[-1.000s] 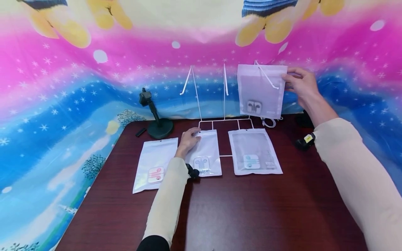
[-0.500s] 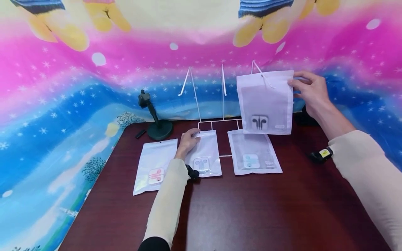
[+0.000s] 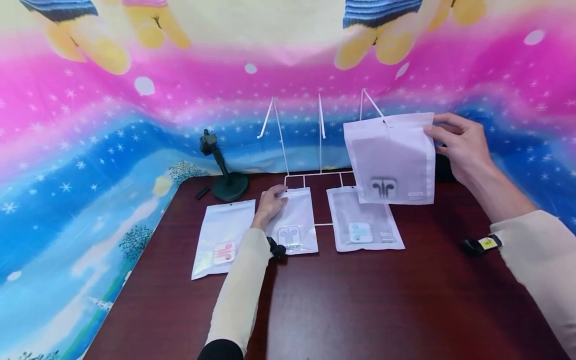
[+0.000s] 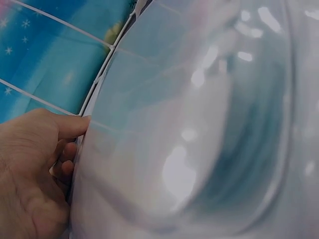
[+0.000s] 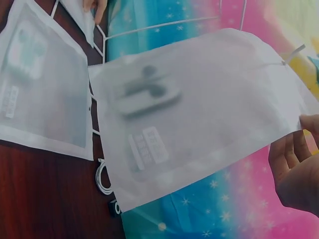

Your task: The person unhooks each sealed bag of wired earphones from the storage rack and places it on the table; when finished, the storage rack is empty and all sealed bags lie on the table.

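My right hand (image 3: 465, 145) pinches the upper right edge of a white zip bag (image 3: 400, 155) with black earphones (image 3: 383, 187) inside. The bag is at the front end of the rack's right hook (image 3: 373, 104); in the right wrist view the hook tip (image 5: 295, 53) pokes out by the bag's top. On the table my left hand (image 3: 270, 204) holds the upper left edge of a second bag (image 3: 299, 210), which contains grey-blue earphones (image 3: 289, 235). Close up in the left wrist view, the left thumb (image 4: 75, 126) lies on that bag's edge with the fingers curled behind.
A bag with red earphones (image 3: 224, 253) lies left, partly under the left forearm. Another with green earphones (image 3: 361, 232) lies right, overlapped by the raised bag. The white wire rack (image 3: 321, 135) stands behind. A dark stand (image 3: 229, 186) is back left; a white cable (image 5: 102, 177) lies behind.
My right hand has drawn the bag with black earphones forward, down and right along the hook to its front end. My left hand has stayed in place.
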The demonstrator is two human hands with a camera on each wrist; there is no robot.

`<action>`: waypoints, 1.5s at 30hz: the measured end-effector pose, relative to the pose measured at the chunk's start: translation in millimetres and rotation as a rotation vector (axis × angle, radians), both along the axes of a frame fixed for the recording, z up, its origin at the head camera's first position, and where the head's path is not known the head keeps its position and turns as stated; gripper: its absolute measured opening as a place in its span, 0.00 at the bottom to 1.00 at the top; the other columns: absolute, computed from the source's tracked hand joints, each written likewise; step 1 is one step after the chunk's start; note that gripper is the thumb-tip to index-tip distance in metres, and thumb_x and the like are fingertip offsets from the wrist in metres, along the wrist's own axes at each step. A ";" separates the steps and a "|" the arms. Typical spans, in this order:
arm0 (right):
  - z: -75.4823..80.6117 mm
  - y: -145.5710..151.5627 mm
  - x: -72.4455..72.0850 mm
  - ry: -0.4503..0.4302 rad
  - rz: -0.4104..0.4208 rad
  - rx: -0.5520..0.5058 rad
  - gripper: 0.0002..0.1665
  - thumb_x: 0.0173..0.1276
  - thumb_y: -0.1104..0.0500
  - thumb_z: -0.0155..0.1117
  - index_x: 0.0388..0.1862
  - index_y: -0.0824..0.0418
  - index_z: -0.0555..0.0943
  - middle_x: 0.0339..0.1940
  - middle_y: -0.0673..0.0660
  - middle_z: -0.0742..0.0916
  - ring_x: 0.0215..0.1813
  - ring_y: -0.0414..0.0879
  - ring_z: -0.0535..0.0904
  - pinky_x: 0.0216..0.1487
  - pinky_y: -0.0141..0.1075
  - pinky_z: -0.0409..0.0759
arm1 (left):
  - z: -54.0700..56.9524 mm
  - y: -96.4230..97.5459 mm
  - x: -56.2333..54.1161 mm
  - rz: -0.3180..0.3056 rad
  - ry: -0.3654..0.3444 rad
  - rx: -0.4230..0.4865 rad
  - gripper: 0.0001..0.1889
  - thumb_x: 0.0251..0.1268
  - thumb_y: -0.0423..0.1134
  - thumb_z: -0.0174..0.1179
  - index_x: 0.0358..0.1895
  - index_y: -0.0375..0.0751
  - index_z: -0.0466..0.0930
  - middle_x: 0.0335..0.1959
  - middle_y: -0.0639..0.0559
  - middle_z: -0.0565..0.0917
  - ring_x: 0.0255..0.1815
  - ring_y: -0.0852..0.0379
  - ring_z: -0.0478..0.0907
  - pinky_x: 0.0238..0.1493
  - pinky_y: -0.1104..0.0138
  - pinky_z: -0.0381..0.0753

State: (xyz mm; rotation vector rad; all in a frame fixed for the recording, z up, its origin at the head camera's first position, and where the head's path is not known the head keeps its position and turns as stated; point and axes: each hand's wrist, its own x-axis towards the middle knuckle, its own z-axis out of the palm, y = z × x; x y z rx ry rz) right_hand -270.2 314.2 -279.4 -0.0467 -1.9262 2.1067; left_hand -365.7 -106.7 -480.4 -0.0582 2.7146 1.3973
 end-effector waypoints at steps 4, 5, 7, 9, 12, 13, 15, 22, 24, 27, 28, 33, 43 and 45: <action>-5.4 3.1 12.2 0.040 0.027 -0.073 0.12 0.64 0.63 0.78 0.46 0.56 0.91 0.35 0.47 0.91 0.34 0.40 0.87 0.34 0.29 0.85 | -1.2 1.1 -1.0 -0.005 -0.009 -0.003 0.22 0.79 0.38 0.59 0.72 0.55 0.77 0.77 0.53 0.69 0.79 0.49 0.57 0.81 0.48 0.57; -6.0 3.4 15.3 0.047 0.031 -0.091 0.11 0.64 0.65 0.77 0.45 0.56 0.91 0.34 0.47 0.91 0.34 0.40 0.87 0.33 0.29 0.85 | -1.1 1.2 -1.0 -0.006 -0.009 -0.003 0.22 0.79 0.38 0.59 0.72 0.55 0.77 0.77 0.53 0.69 0.79 0.49 0.57 0.81 0.48 0.57; -6.0 4.0 22.1 0.054 0.034 -0.121 0.12 0.64 0.66 0.77 0.46 0.58 0.91 0.33 0.48 0.91 0.34 0.40 0.88 0.33 0.29 0.85 | -1.1 1.8 -1.2 -0.008 -0.007 -0.009 0.22 0.79 0.38 0.58 0.73 0.55 0.77 0.77 0.53 0.69 0.79 0.49 0.57 0.81 0.48 0.57; -4.0 3.6 29.1 0.059 0.034 -0.136 0.13 0.64 0.66 0.77 0.47 0.58 0.91 0.34 0.48 0.91 0.35 0.40 0.88 0.33 0.30 0.85 | -0.1 2.3 -0.5 -0.007 -0.003 -0.013 0.23 0.79 0.38 0.58 0.73 0.55 0.76 0.77 0.53 0.69 0.78 0.49 0.58 0.81 0.48 0.58; 0.5 2.6 39.8 0.063 0.027 -0.135 0.15 0.63 0.65 0.78 0.50 0.58 0.90 0.36 0.48 0.90 0.37 0.40 0.87 0.33 0.29 0.85 | 2.1 2.4 0.1 -0.008 0.006 -0.018 0.23 0.79 0.38 0.58 0.73 0.53 0.76 0.77 0.52 0.69 0.77 0.49 0.58 0.81 0.48 0.58; 1.9 2.3 42.8 0.067 0.026 -0.139 0.16 0.64 0.65 0.77 0.50 0.58 0.90 0.37 0.48 0.90 0.37 0.40 0.87 0.34 0.29 0.86 | 2.7 2.3 -0.1 -0.008 0.007 -0.019 0.23 0.79 0.38 0.58 0.73 0.53 0.76 0.77 0.52 0.69 0.78 0.49 0.58 0.81 0.48 0.58; 4.3 2.2 47.2 0.074 0.025 -0.152 0.16 0.64 0.66 0.77 0.51 0.59 0.90 0.36 0.49 0.90 0.38 0.41 0.87 0.33 0.29 0.85 | 3.6 1.3 -0.8 -0.009 0.008 -0.020 0.23 0.79 0.38 0.59 0.73 0.53 0.76 0.77 0.52 0.70 0.78 0.48 0.58 0.81 0.48 0.58; 3.2 8.2 56.8 0.061 0.048 -0.223 0.13 0.66 0.70 0.73 0.48 0.61 0.90 0.37 0.51 0.88 0.38 0.42 0.87 0.33 0.31 0.86 | 3.8 -0.3 -3.0 -0.004 0.007 -0.030 0.23 0.79 0.39 0.59 0.73 0.54 0.77 0.77 0.52 0.70 0.78 0.49 0.58 0.81 0.49 0.57; -0.4 11.8 61.7 0.060 0.042 -0.221 0.12 0.66 0.71 0.72 0.47 0.61 0.90 0.37 0.50 0.88 0.38 0.42 0.86 0.32 0.31 0.86 | 3.3 0.6 -3.4 -0.001 -0.002 -0.022 0.22 0.79 0.39 0.59 0.73 0.55 0.77 0.77 0.53 0.70 0.78 0.49 0.58 0.81 0.49 0.58; -7.2 18.8 69.3 0.068 0.024 -0.196 0.12 0.67 0.71 0.71 0.46 0.60 0.90 0.35 0.50 0.89 0.38 0.41 0.85 0.32 0.30 0.85 | 2.6 2.0 -4.3 0.001 -0.005 -0.013 0.22 0.79 0.39 0.59 0.73 0.55 0.77 0.77 0.53 0.70 0.78 0.49 0.58 0.81 0.48 0.57; -9.8 21.6 71.5 0.072 0.019 -0.192 0.12 0.67 0.72 0.71 0.46 0.61 0.90 0.35 0.50 0.89 0.37 0.40 0.85 0.31 0.30 0.85 | 2.4 2.4 -4.6 0.002 -0.007 -0.011 0.23 0.79 0.39 0.59 0.73 0.55 0.77 0.77 0.53 0.70 0.79 0.49 0.58 0.81 0.48 0.57; -24.7 39.2 82.3 0.043 -0.016 -0.160 0.11 0.68 0.70 0.70 0.45 0.59 0.90 0.37 0.48 0.88 0.36 0.39 0.84 0.30 0.28 0.83 | 2.3 2.8 -4.9 0.002 -0.006 -0.014 0.23 0.79 0.39 0.59 0.73 0.55 0.76 0.77 0.53 0.69 0.78 0.50 0.58 0.81 0.48 0.58; -57.2 72.6 83.2 -0.013 -0.085 -0.081 0.09 0.69 0.66 0.72 0.44 0.55 0.91 0.43 0.43 0.85 0.31 0.35 0.79 0.20 0.25 0.70 | 0.6 1.8 -4.3 -0.002 0.008 -0.017 0.23 0.79 0.39 0.59 0.73 0.54 0.76 0.77 0.52 0.70 0.77 0.49 0.58 0.80 0.47 0.59; -62.0 79.0 80.6 -0.036 -0.105 -0.063 0.08 0.69 0.64 0.73 0.45 0.54 0.90 0.43 0.44 0.84 0.30 0.36 0.77 0.20 0.25 0.69 | -0.7 1.9 -3.7 -0.002 -0.001 -0.020 0.23 0.79 0.39 0.59 0.73 0.54 0.76 0.77 0.52 0.69 0.78 0.49 0.58 0.80 0.47 0.59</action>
